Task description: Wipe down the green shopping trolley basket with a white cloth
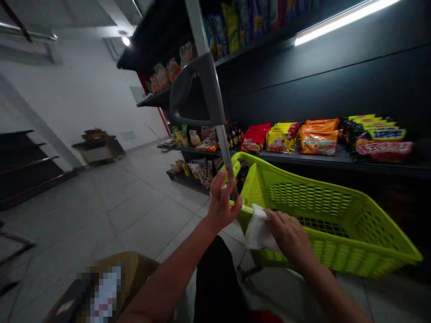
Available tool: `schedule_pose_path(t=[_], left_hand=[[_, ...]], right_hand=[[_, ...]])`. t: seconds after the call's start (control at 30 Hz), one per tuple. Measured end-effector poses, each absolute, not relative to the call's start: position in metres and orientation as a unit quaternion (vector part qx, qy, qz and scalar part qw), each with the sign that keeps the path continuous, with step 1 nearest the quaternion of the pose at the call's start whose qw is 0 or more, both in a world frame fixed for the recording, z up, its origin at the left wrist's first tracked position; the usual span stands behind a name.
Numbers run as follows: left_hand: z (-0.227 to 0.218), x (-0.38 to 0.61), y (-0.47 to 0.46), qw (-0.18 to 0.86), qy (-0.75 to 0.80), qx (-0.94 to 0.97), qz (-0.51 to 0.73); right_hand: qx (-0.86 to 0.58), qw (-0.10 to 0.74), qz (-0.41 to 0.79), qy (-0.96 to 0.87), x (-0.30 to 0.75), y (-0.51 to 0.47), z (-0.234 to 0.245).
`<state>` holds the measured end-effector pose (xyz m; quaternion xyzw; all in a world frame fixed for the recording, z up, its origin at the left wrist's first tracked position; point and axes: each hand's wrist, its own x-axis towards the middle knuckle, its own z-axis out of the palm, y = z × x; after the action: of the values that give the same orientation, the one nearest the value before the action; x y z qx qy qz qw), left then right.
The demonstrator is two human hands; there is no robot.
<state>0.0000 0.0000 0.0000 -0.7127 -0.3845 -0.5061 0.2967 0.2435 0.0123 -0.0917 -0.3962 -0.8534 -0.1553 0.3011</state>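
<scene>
A lime-green plastic shopping basket cart (310,188) stands in front of me, with a grey metal pole and black-grey handle (210,89) rising at its left end. My right hand (291,235) holds a white cloth (258,229) against the near rim of the basket, close to its left corner. My left hand (220,206) is raised beside the lower pole at that corner, its fingers curved and apart. Whether those fingertips touch the pole or the rim, I cannot tell.
Behind the basket a dark shelf (316,158) carries red, yellow, orange and black noodle packs (318,138). More bagged snacks stand on the shelves above and to the left. A cardboard box (134,269) sits at lower left on the tiled floor (134,193).
</scene>
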Motion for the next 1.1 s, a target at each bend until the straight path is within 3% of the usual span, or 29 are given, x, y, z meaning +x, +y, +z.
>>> schedule_pose_path(t=[0.13, 0.2, 0.53, 0.8, 1.1], left_hand=[[0.015, 0.010, 0.004, 0.132, -0.529, -0.715, -0.438], [0.014, 0.016, 0.006, 0.106, -0.609, -0.675, -0.404], [-0.009, 0.024, 0.031, 0.258, -0.616, -0.608, -0.429], [-0.011, 0.024, 0.043, 0.254, -0.597, -0.618, -0.444], [-0.009, 0.024, 0.041, 0.213, -0.605, -0.639, -0.425]], right_hand=[[-0.378, 0.312, -0.143, -0.860, 0.244, 0.012, -0.092], [-0.375, 0.306, -0.142, -0.864, 0.243, 0.013, -0.092], [-0.394, 0.310, -0.184, -0.845, 0.241, 0.030, -0.110], [-0.395, 0.329, -0.199, -0.835, 0.251, 0.052, -0.130], [-0.430, 0.274, -0.182, -0.841, 0.245, 0.038, -0.111]])
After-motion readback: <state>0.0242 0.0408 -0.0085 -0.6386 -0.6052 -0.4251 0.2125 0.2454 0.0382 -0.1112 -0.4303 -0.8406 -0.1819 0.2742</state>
